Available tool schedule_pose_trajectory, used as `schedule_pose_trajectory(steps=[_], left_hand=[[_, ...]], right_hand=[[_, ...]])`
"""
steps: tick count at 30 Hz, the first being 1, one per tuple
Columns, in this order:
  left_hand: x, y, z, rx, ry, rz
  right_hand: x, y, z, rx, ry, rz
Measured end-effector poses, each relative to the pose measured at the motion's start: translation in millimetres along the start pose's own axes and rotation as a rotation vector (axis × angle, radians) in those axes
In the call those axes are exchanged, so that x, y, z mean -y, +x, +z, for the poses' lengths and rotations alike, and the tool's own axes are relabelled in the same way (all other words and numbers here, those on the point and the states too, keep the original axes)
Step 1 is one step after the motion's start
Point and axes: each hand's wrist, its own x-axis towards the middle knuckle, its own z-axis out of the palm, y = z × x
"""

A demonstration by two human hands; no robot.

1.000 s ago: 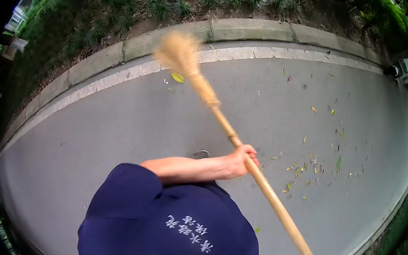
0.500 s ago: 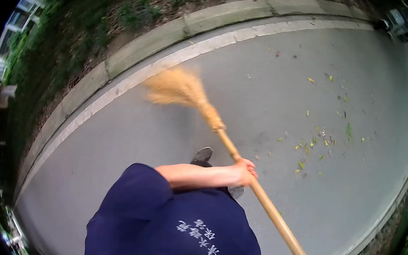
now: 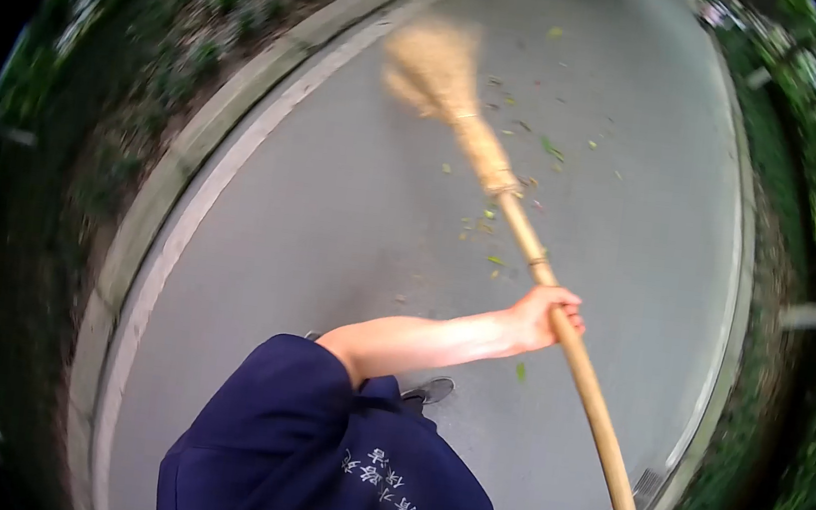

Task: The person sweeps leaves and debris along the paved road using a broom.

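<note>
My left hand (image 3: 547, 317) is closed around the bamboo handle of a long broom (image 3: 601, 418), at arm's length in front of my body. The straw head (image 3: 435, 65) of the broom is blurred and lies toward the upper middle of the view, over the grey pavement (image 3: 333, 206). Scattered leaves (image 3: 553, 150) lie beside and beyond the broom. The handle runs down to the lower right and leaves the frame at the bottom edge. My right hand is out of view.
A stone curb (image 3: 157, 201) curves along the left, with a planted bed (image 3: 157, 116) beyond it. On the right another curb (image 3: 732, 342) borders greenery. A metal grate (image 3: 644, 491) sits by the lower right curb. My dark shoe (image 3: 435, 390) shows below my forearm.
The view has turned to the right along the path. The broom head has moved away from the left curb, up and right in view. My right hand, earlier on the handle's lower end, has left the view.
</note>
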Motion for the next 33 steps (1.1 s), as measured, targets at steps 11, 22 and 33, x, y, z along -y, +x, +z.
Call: schedule_pose_trajectory(steps=[11, 22, 33], left_hand=[[139, 141, -120, -0.767, -0.274, 0.157], [154, 429, -51, -1.067, -0.412, 0.365], [227, 823, 186, -0.377, 0.039, 0.180]], right_hand=[[-48, 197, -358, -0.580, -0.208, 0.302], [-217, 421, -483, -0.454, -0.248, 0.504], [-174, 624, -696, -0.270, -0.302, -0.041]])
